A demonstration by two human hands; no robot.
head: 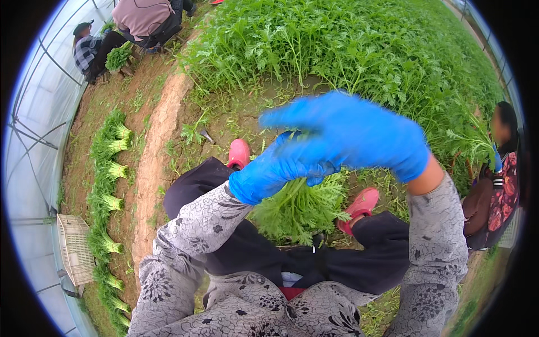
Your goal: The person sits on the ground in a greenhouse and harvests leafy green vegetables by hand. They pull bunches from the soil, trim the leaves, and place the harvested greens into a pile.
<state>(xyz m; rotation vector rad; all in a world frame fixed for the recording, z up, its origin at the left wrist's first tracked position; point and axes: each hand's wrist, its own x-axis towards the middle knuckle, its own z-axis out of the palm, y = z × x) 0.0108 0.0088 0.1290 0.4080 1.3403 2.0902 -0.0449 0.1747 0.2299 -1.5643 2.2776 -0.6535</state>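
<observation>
My left hand [280, 166], in a blue glove, is closed around a bunch of leafy greens [301, 204] that look like garland chrysanthemum. The feathery leaves hang down between my knees, and the stem ends are hidden behind my hands. Over the left hand passes my right hand [358, 132], also blue-gloved and blurred by motion. Its fingers are stretched to the left and spread, with nothing visible between them. Whether they touch the bunch is hard to tell.
Tied bundles of greens [111, 202] lie in a row at left, near a plastic crate [76, 248]. Uncut greens [337, 42] grow ahead. A small blade-like tool [207, 136] lies on the soil. People sit at upper left [90, 50] and right [501, 181].
</observation>
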